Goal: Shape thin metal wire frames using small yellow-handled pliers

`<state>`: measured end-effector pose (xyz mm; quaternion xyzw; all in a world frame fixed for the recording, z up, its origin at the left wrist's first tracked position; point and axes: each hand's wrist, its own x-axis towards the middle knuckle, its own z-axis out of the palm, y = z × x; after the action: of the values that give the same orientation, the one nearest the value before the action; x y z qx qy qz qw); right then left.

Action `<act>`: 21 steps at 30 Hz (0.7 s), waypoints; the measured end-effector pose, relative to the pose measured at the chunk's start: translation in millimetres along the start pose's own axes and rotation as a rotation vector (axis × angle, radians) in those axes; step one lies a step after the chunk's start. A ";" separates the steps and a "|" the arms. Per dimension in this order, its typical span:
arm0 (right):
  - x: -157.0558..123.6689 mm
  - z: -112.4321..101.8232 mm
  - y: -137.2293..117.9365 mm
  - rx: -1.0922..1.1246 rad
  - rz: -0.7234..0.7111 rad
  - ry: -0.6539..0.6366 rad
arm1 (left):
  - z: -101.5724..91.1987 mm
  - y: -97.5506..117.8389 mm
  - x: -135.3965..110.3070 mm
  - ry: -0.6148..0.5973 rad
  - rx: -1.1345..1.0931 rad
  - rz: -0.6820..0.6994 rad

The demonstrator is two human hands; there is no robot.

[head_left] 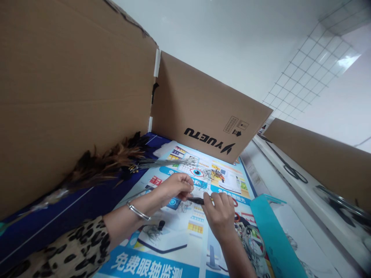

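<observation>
My right hand (220, 211) is closed around a pair of pliers (196, 200), whose dark, pointed jaws reach left to the fingertips of my other hand. With fingers pinched, my left hand (177, 187) meets the tip of the pliers; whatever it holds is too small to make out. Both hands are above a printed poster sheet (162, 253). Just beyond them lies a small heap of fine wire pieces (207, 174). Another little wire pile (153, 232) rests on the sheet below my left wrist.
Brown feathers (101, 164) lie along the left cardboard wall (72, 85), beside a bundle of thin metal wires (165, 162). A printed cardboard panel (203, 108) stands at the back. To the right are looped wire rings (255, 241) and a teal box (272, 235).
</observation>
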<state>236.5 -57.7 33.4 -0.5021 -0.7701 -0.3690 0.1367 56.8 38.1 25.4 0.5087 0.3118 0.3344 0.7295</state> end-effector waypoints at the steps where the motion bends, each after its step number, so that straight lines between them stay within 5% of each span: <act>1: -0.2 0.4 -0.2 0.002 0.002 0.003 | 0.0 -0.2 0.0 -0.001 -0.001 -0.003; 21: -3.0 7.1 -1.5 -0.008 0.005 0.025 | -2.1 -4.3 3.7 -0.006 0.045 -0.013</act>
<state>237.7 -55.0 26.1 -0.5000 -0.7655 -0.3780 0.1452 58.1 41.0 20.3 0.5239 0.3202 0.3211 0.7210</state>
